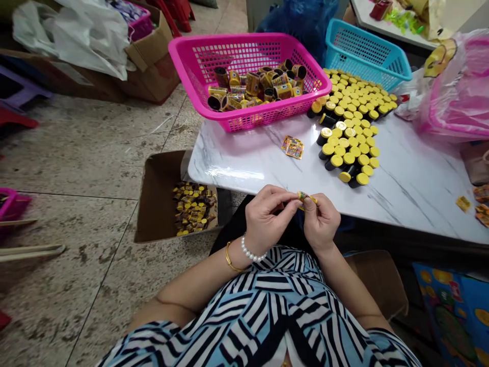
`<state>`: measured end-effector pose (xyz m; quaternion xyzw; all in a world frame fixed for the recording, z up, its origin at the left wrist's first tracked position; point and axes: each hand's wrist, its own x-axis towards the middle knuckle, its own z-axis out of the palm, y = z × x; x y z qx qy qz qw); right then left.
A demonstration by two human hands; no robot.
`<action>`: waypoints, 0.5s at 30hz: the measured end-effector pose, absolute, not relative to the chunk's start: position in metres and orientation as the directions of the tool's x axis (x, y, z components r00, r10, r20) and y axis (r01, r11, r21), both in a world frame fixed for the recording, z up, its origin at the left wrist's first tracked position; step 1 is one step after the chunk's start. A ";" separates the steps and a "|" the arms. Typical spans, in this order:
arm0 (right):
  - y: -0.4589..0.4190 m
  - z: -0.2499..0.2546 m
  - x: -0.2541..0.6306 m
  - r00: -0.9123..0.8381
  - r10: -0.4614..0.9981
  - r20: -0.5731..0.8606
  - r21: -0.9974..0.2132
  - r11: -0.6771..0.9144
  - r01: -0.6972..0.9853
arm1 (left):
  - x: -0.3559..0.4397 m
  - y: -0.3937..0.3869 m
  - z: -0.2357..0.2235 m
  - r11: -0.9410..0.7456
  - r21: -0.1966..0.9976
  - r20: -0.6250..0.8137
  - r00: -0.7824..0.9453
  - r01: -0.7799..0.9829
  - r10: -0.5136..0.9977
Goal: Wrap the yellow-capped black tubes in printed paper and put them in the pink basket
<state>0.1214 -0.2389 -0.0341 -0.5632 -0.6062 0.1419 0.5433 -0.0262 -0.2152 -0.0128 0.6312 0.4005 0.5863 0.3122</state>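
Observation:
My left hand (267, 216) and my right hand (323, 220) meet over the front edge of the table. Between their pinched fingertips is a small yellow printed label (303, 195), curled and partly hidden by the fingers. Just beyond them, a little pile of similar printed labels (295, 148) lies on the marbled white table (244, 158). To the right of that pile, many small black tubs with yellow caps (349, 148) stand close together, a few of them tilted. Labelled tubs (263, 86) are heaped in a pink basket (229, 120) at the table's far left.
A blue basket (367, 48) stands behind the capped tubs. At the right is a pink container (454, 117) wrapped in clear plastic. On the floor left of the table, an open cardboard box (158, 199) holds yellow-capped labelled tubs. More cartons (148, 76) stand behind.

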 end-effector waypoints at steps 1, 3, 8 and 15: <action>-0.238 -0.034 0.121 0.197 0.835 0.514 -0.768 0.346 0.539 | -0.026 -0.214 -0.014 -0.482 0.864 0.487 0.001 0.142 0.873; -0.238 -0.033 0.122 0.161 0.848 0.505 -0.766 0.354 0.536 | -0.029 -0.212 -0.019 -0.467 0.872 0.472 -0.002 0.148 0.881; -0.237 -0.027 0.127 0.172 0.882 0.440 -0.793 0.292 0.534 | -0.036 -0.207 -0.028 -0.431 0.893 0.439 -0.035 0.130 0.898; -0.227 -0.015 0.132 0.138 0.847 0.514 -0.686 0.309 0.659 | -0.027 -0.202 -0.016 -0.470 0.850 0.492 -0.041 0.238 0.870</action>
